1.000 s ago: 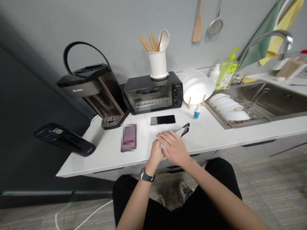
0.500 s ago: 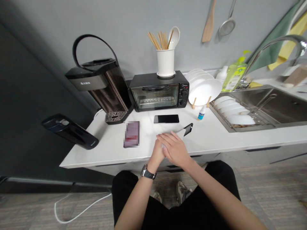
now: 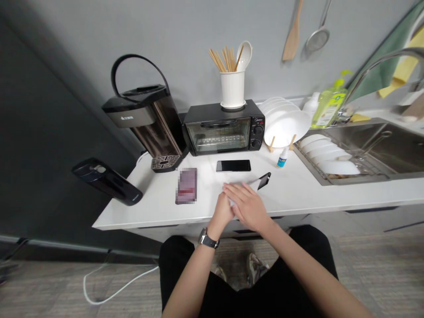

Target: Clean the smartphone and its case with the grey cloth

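My left hand [image 3: 221, 210] and my right hand [image 3: 247, 206] are clasped together over the counter's front edge, the right lying across the left. A thin white sheet, perhaps paper or cloth [image 3: 254, 184], is pressed between them. From its far right end sticks out a black, flat, phone-like piece [image 3: 264, 181]. The right fingers are straight and held together; the left fingers are mostly hidden. Beyond the hands lies a black phone [image 3: 233, 165], screen up. To their left is a purple rectangular item [image 3: 186, 187], blurred out. A small white bottle with a blue label [image 3: 282, 159] stands to the right.
A dark flask [image 3: 109, 183] and a water dispenser [image 3: 149, 128] are at the left. Behind are a toaster oven [image 3: 217, 134] topped by a chopstick holder [image 3: 232, 88], racked plates [image 3: 287, 128] and a soap bottle [image 3: 329, 106]. The sink [image 3: 397, 154] holds stacked white dishes [image 3: 331, 154].
The whole view has shifted slightly, so everything sits a little further right. My hands stay clasped in nearly the same place on the white sheet.
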A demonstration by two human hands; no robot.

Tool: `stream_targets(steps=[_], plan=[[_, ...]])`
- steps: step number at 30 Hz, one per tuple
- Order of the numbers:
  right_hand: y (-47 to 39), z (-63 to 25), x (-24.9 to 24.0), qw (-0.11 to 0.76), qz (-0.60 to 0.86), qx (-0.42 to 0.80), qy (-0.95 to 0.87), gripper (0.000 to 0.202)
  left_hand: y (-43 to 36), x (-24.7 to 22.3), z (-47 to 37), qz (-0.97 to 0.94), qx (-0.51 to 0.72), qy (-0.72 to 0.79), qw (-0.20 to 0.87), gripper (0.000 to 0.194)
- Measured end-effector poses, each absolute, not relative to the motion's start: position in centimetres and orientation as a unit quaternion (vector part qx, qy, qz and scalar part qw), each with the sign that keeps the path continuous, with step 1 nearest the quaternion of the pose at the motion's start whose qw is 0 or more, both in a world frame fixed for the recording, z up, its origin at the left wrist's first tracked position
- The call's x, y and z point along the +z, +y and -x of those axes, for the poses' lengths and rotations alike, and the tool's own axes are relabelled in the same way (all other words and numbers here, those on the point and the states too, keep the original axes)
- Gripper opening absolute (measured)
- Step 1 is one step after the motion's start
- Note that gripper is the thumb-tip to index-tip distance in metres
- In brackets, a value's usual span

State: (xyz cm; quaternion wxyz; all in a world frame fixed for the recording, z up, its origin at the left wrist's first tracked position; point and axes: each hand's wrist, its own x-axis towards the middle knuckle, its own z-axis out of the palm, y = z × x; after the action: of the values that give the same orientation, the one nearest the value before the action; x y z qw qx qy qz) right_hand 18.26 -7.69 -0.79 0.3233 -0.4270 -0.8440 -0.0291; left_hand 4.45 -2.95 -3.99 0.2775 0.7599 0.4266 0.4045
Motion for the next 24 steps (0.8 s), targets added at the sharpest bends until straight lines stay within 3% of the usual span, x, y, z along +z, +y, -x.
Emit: stream_targets(steps=[5,11,14,19,24], plan=[[-5.2,-25.2,-1.4,0.39,0.516,-0.056,-0.761,0.042,-3.4,-2.5,-5.2,-0.776,0.372,0.391,0.324,0.023],[-5.8,-25.9,-2.5,0.49,0.543,0.069,-0.679,0.046,-4.0,-0.5,-6.4,-0.652,0.524,0.378,0.396,0.015],[-5.8,-24.9,-2.9,0.509,0.559,0.142,-0.639,0.058,-3.7,0.6,-6.8,-0.664,0.54,0.364,0.367,0.005],[-5.7,-25.4,-0.2,0.571,0.597,0.118,-0.551,0.067,-4.0,1.8,-7.4,-0.7,0.551,0.342,0.3,0.008],[-6.7,-23.9,5.1,0.612,0.528,0.096,-0.581,0.058,-4.4,2.9,-8.8,-0.777,0.475,0.346,0.224,0.019]])
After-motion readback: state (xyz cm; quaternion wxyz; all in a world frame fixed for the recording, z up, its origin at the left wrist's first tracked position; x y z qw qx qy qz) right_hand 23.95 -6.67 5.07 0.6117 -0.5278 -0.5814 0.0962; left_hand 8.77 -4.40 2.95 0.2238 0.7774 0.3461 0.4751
